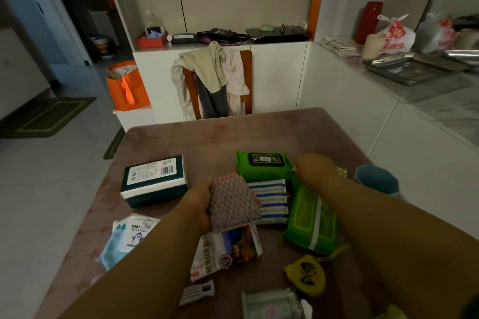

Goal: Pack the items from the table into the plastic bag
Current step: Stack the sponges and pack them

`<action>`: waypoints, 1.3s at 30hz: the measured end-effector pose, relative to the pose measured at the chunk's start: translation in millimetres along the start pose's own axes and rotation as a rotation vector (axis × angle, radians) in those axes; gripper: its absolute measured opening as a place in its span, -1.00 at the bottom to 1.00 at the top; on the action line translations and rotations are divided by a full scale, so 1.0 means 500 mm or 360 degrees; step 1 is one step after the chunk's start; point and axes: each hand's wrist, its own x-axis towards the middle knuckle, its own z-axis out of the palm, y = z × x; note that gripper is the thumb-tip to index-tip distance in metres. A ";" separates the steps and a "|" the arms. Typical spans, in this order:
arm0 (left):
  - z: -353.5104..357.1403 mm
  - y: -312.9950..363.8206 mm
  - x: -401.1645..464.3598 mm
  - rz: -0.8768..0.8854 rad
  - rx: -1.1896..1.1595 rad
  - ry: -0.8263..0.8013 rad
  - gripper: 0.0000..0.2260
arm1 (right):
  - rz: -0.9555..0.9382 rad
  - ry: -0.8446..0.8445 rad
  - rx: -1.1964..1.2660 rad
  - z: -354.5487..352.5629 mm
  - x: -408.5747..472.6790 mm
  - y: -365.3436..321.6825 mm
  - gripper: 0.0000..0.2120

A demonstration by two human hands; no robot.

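Faintly, "BABY" on white pack (pixel 134 234).

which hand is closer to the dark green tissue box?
Left. The left hand, gripping the pink scrub pad, sits just right of the dark green tissue box. The right hand is farther right, past the striped cloth, by the green wipes packs.

A dim room with pale grey floor tiles (pixel 51 189). White low cabinets (pixel 274 77) run along the far wall and right side. A wooden chair (pixel 246 80) draped in clothes (pixel 207 72) stands behind a mauve table (pixel 207 137). A dark doormat (pixel 46 116) lies left.
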 end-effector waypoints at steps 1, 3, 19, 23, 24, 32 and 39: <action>-0.001 0.000 -0.001 0.0008 0.0001 0.0006 -0.69 | -0.0076 0.0119 -0.0152 -0.011 -0.002 -0.002 -0.82; -0.004 0.002 -0.001 0.0023 -0.0001 0.0008 -0.70 | -0.0188 0.0490 -0.0173 -0.050 0.000 -0.013 -0.79; -0.063 0.004 -0.020 0.0135 -0.0109 -0.0171 -0.68 | 0.0035 -0.0297 0.0679 -0.063 -0.029 -0.139 -0.67; -0.095 0.005 -0.021 0.0136 -0.0098 -0.0042 -0.76 | -0.0102 -0.0404 -0.0013 0.004 -0.045 -0.128 -0.49; -0.100 0.004 -0.022 0.0126 -0.0092 -0.0029 -0.78 | -0.0116 -0.0395 0.0007 0.009 -0.047 -0.130 -0.50; -0.086 0.000 -0.053 0.0196 -0.0145 0.0089 -0.67 | 0.0502 -0.0278 0.2092 -0.152 -0.048 -0.115 -0.58; -0.003 -0.011 -0.065 0.0249 -0.0379 -0.0293 -0.56 | 0.0278 -0.0771 0.2169 -0.114 -0.145 -0.219 -0.51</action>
